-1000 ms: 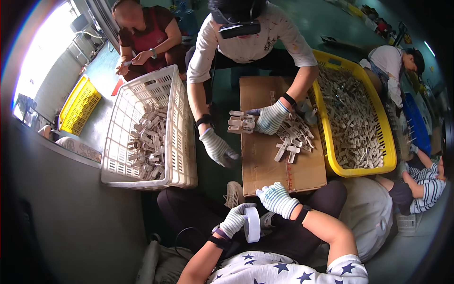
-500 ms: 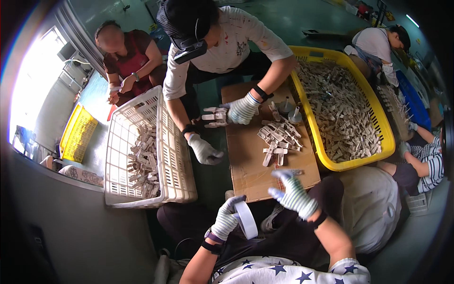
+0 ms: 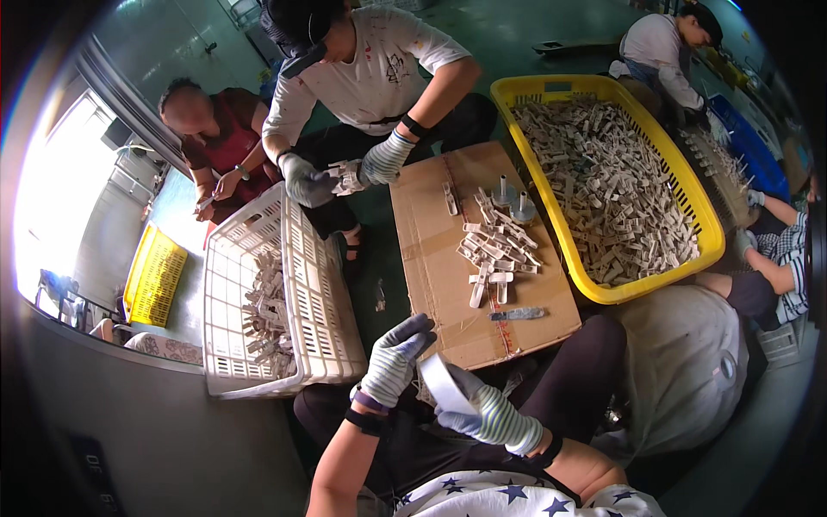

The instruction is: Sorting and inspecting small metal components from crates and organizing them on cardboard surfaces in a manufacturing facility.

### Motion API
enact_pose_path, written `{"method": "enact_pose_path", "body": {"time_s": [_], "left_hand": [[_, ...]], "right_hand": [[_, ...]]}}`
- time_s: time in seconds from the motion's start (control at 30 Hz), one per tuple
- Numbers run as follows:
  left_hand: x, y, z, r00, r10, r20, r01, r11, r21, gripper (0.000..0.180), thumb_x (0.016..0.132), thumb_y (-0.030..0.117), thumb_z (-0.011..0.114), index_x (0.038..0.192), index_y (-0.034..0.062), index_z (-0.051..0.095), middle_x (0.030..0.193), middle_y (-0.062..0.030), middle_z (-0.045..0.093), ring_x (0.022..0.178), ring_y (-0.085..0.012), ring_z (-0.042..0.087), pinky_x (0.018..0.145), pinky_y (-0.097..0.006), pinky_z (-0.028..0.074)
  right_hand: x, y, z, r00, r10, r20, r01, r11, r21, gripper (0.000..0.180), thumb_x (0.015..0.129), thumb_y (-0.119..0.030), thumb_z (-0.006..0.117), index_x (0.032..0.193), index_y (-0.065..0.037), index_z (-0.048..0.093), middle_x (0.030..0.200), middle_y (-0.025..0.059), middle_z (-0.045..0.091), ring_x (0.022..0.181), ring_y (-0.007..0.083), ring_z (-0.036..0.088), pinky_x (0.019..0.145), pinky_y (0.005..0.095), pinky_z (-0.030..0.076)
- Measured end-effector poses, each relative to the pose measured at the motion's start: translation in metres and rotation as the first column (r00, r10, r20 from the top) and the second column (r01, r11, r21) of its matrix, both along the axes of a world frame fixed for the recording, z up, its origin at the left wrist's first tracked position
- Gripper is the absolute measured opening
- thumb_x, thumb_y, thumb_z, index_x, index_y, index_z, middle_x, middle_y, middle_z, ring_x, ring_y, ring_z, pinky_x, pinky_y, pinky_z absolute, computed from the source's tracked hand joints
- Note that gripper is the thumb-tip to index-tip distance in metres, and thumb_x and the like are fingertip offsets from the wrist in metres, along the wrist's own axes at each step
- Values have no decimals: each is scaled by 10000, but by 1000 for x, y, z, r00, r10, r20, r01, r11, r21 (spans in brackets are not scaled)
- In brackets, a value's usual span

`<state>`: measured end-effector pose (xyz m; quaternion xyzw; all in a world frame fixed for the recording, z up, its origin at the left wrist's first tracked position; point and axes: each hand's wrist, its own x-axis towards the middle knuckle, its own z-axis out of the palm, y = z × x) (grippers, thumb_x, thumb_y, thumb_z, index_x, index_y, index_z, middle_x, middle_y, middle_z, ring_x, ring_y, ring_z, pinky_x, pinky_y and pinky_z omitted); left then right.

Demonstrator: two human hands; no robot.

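Observation:
A roll of white tape [image 3: 444, 388] is tilted above my lap, close to the near edge of the carton. My right hand [image 3: 498, 418], in a striped knit glove, is closed round the roll's right side. My left hand [image 3: 389, 364], gloved the same way, is just left of the roll with its fingers pressed together; whatever they hold, if anything, is too small to make out. On the cardboard carton [image 3: 435, 276] lies a pile of pale clip-like pieces [image 3: 495, 246]. A flat grey strip-shaped piece [image 3: 519, 314] rests nearer to me.
Two metal pegs on round bases [image 3: 523, 209] stand on the carton. A yellow crate [image 3: 594, 291] full of pale pieces is at the right, a white basket [image 3: 332, 293] at the left. Opposite, a co-worker's gloved hands [image 3: 383, 162] hold several pieces. A pale sack [image 3: 680, 370] bulges at my right.
My right hand has come left and down and taken hold of the tape roll. My left hand has moved up and left, off it. The co-worker's hands have come together round the pieces.

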<state>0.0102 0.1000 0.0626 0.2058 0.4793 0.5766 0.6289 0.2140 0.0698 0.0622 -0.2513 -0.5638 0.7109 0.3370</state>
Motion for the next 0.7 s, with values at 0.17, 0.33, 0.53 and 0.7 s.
{"method": "enact_pose_path", "body": {"time_s": [0.17, 0.33, 0.53, 0.7], "left_hand": [[-2, 12, 7, 995, -96, -38, 97, 994, 45, 467, 869, -5, 636, 1320, 14, 515, 1140, -110, 631, 1023, -218, 627, 929, -359, 520], [1, 26, 0, 993, -52, -104, 60, 996, 71, 691, 849, -42, 639, 1451, 138, 352, 973, -67, 610, 931, -191, 625, 892, -386, 537], [-2, 63, -8, 989, -49, -139, 45, 998, -35, 915, 798, -99, 653, 1513, 212, 175, 918, -84, 599, 811, -207, 637, 817, -418, 557], [-51, 136, -50, 943, 313, -114, -329, 929, -170, 840, 792, -126, 609, 1480, 162, 223, 974, -118, 599, 795, -225, 625, 745, -444, 561]], "right_hand": [[2, 5, 4, 998, -7, 61, 5, 999, 39, 823, 822, -289, 757, 1448, -3, 306, 1280, 199, 541, 1142, 236, 572, 964, 343, 444], [-6, 7, -4, 996, -82, 19, 81, 994, 67, 837, 820, -283, 759, 1446, 18, 292, 1286, 200, 536, 1143, 249, 573, 968, 343, 441], [-10, 16, -3, 989, -137, -57, 135, 990, -42, 877, 797, -239, 784, 1455, 22, 266, 1342, 200, 495, 1186, 264, 535, 976, 356, 436], [-10, -10, 24, 990, 28, -136, -29, 1000, -5, 914, 765, -227, 806, 1476, -59, 255, 1365, 169, 469, 1220, 335, 505, 1008, 416, 411]]}}
